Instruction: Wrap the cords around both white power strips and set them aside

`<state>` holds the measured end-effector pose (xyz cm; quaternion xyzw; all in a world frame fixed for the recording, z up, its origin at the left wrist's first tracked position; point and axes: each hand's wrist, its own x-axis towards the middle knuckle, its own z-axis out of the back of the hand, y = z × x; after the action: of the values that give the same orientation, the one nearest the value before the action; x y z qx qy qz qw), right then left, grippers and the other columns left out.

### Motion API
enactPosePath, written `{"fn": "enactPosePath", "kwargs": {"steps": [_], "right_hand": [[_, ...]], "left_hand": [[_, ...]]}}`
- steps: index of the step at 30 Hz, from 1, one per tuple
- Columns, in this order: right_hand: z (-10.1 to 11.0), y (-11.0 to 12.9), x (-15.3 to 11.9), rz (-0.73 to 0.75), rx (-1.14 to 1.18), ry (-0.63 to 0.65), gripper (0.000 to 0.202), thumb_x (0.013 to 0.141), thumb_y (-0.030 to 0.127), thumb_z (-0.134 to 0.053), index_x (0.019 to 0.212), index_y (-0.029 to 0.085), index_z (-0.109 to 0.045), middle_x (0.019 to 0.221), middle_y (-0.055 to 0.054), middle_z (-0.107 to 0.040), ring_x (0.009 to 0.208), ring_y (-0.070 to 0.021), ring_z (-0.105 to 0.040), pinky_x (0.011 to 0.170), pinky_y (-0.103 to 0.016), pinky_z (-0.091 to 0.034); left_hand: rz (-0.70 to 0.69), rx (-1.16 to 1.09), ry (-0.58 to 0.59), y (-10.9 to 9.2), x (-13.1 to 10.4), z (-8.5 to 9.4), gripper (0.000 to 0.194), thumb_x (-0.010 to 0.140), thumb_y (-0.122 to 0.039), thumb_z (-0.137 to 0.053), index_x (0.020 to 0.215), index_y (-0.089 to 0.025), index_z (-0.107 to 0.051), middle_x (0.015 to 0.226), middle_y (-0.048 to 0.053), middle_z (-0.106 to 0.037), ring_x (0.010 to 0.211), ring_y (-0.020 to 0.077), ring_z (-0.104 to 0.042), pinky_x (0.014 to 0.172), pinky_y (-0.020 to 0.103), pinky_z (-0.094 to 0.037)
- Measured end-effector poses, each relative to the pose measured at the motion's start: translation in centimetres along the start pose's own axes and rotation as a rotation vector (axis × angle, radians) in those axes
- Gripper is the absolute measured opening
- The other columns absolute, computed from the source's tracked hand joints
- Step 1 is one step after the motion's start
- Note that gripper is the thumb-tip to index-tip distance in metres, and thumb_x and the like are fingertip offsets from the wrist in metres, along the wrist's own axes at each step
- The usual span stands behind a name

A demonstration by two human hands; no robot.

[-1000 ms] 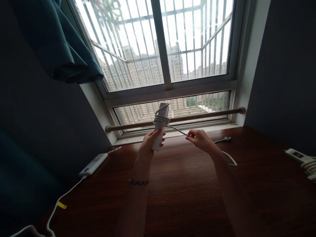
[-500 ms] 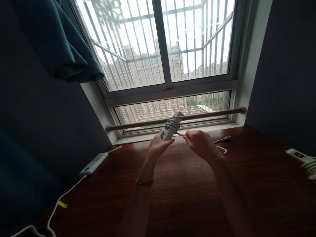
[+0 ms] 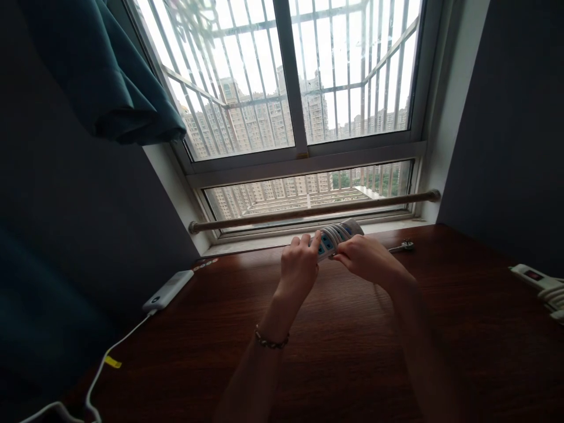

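Note:
My left hand [image 3: 299, 267] grips one end of a white power strip [image 3: 338, 234] that lies almost level above the dark wooden desk [image 3: 335, 352]. Its white cord is wound around its middle. My right hand [image 3: 368, 258] is closed on the cord right beside the strip, touching it. The cord's plug [image 3: 403, 246] lies on the desk just right of my right hand. A beaded bracelet [image 3: 271, 342] sits on my left wrist.
A second white power strip [image 3: 166, 291] with a trailing white cable lies at the desk's left. Another strip and coiled cord [image 3: 541, 285] sit at the right edge. A wooden rod [image 3: 308, 211] runs along the barred window; a teal curtain [image 3: 110, 76] hangs at upper left.
The strip has tipped from upright to nearly level and moved right and lower. My right hand came in close against it, and the loose cord on the desk has shortened.

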<state>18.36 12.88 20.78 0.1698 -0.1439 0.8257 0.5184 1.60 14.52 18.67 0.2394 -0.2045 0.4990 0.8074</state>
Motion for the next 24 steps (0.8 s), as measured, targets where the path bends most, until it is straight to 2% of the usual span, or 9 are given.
{"fn": "enactPosePath", "kwargs": {"steps": [6,10,12,14,17,18,20,22,24], "right_hand": [[0.1,-0.7,0.0,0.082,0.149,0.043,0.019,0.084,0.028,-0.068,0.068,0.019,-0.067,0.067,-0.001,-0.063,0.066,-0.0182,-0.059,0.055,-0.029,-0.028],[0.5,-1.4,-0.3,-0.003,0.431,0.057,0.023,0.069,0.021,-0.081,0.077,0.017,-0.060,0.063,0.004,-0.057,0.057,-0.0131,-0.052,0.052,-0.023,-0.031],[0.4,-2.0,-0.8,-0.028,0.645,0.183,0.033,0.066,0.014,-0.080,0.086,0.016,-0.055,0.065,0.005,-0.056,0.055,-0.0118,-0.051,0.049,-0.021,-0.034],[0.2,-2.9,-1.3,-0.029,0.845,0.358,0.035,0.067,0.010,-0.076,0.091,0.016,-0.052,0.066,0.005,-0.054,0.055,-0.0111,-0.050,0.046,-0.019,-0.035],[-0.2,-4.3,-2.0,-0.006,1.047,0.518,0.034,0.067,0.017,-0.076,0.091,0.015,-0.053,0.063,0.005,-0.052,0.054,-0.0109,-0.047,0.044,-0.018,-0.035],[-0.3,-4.6,-2.1,0.006,1.093,0.533,0.034,0.067,0.022,-0.076,0.092,0.015,-0.053,0.062,0.005,-0.051,0.053,-0.0110,-0.047,0.044,-0.018,-0.034],[-0.5,-5.0,-2.0,0.033,1.128,0.503,0.040,0.067,0.034,-0.079,0.091,0.015,-0.053,0.061,0.005,-0.051,0.054,-0.0115,-0.047,0.044,-0.018,-0.033],[-0.7,-5.0,-1.5,0.063,1.094,0.408,0.046,0.063,0.043,-0.081,0.089,0.015,-0.056,0.061,0.004,-0.051,0.054,-0.0113,-0.045,0.046,-0.019,-0.031],[-0.9,-4.7,-0.9,0.099,1.059,0.310,0.048,0.060,0.048,-0.081,0.083,0.014,-0.056,0.059,0.005,-0.047,0.053,-0.0107,-0.041,0.046,-0.020,-0.029]], "left_hand": [[-0.177,-0.006,0.043,0.9,0.2,0.5,0.057,0.074,-0.006,-0.047,0.130,-0.020,-0.045,0.108,0.005,-0.056,0.093,0.0254,-0.049,0.073,0.038,-0.040],[-0.278,-0.101,0.050,1.5,0.0,1.2,0.061,0.072,-0.003,-0.048,0.129,-0.024,-0.044,0.106,0.003,-0.058,0.095,0.0240,-0.048,0.084,0.041,-0.037],[-0.338,-0.158,0.056,1.3,-0.3,1.5,0.058,0.073,-0.003,-0.047,0.125,-0.027,-0.046,0.104,0.001,-0.059,0.101,0.0236,-0.047,0.094,0.046,-0.029],[-0.395,-0.208,0.067,0.9,-0.6,1.7,0.056,0.071,-0.001,-0.048,0.119,-0.030,-0.049,0.103,-0.002,-0.060,0.109,0.0234,-0.043,0.104,0.053,-0.013],[-0.469,-0.298,0.116,0.5,-0.8,1.7,0.061,0.066,0.001,-0.053,0.117,-0.032,-0.049,0.103,-0.005,-0.061,0.113,0.0230,-0.041,0.105,0.056,0.003],[-0.485,-0.332,0.142,0.5,-0.8,1.7,0.061,0.066,-0.001,-0.056,0.118,-0.032,-0.049,0.105,-0.005,-0.061,0.111,0.0229,-0.042,0.106,0.056,0.002],[-0.523,-0.401,0.209,0.7,-0.6,1.8,0.057,0.066,-0.008,-0.063,0.118,-0.030,-0.050,0.107,-0.003,-0.060,0.105,0.0222,-0.046,0.105,0.050,-0.012],[-0.597,-0.474,0.296,1.0,-0.4,2.3,0.055,0.065,-0.015,-0.069,0.116,-0.028,-0.053,0.107,-0.002,-0.060,0.099,0.0212,-0.049,0.098,0.040,-0.028],[-0.692,-0.561,0.366,1.4,-0.4,3.2,0.057,0.065,-0.019,-0.072,0.118,-0.028,-0.053,0.107,-0.001,-0.061,0.097,0.0205,-0.050,0.091,0.033,-0.033]]}}
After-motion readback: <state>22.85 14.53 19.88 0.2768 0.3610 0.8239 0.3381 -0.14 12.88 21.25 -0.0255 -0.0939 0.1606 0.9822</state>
